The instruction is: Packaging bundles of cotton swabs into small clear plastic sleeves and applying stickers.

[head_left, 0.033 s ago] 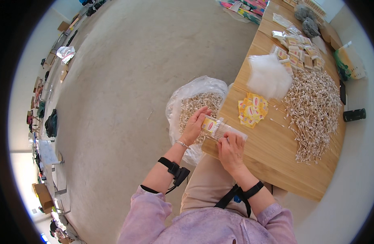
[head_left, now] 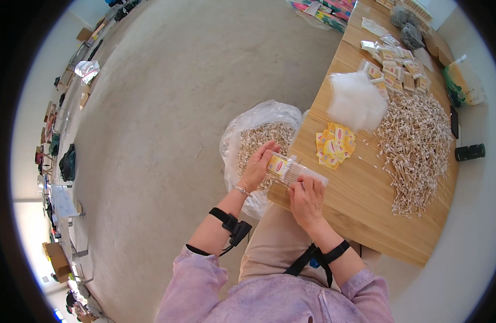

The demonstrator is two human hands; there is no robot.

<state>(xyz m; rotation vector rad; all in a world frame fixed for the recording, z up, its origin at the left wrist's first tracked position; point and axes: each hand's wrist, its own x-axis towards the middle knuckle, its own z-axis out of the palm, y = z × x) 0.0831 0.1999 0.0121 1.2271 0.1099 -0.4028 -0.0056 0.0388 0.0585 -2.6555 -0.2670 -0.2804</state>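
Between my hands is a clear plastic bag of cotton swabs [head_left: 295, 171], with a yellow and white card showing at its left end. My left hand [head_left: 255, 168] grips that card end, thumb along the edge. At the other end, the fingers of my right hand [head_left: 307, 199] are closed on the bag, and its clear end sticks out beyond them. Exactly what the right fingertips pinch is hidden. The bag is held over the table's near left corner.
Left of the table, a large plastic sack [head_left: 261, 114] holds loose swabs. On the wooden table [head_left: 361, 199] lie yellow cards [head_left: 334, 145], a stack of clear bags [head_left: 358, 101], a big swab heap [head_left: 417, 151], filled packets [head_left: 401, 67] and a dark cylinder [head_left: 470, 152] near the wall.
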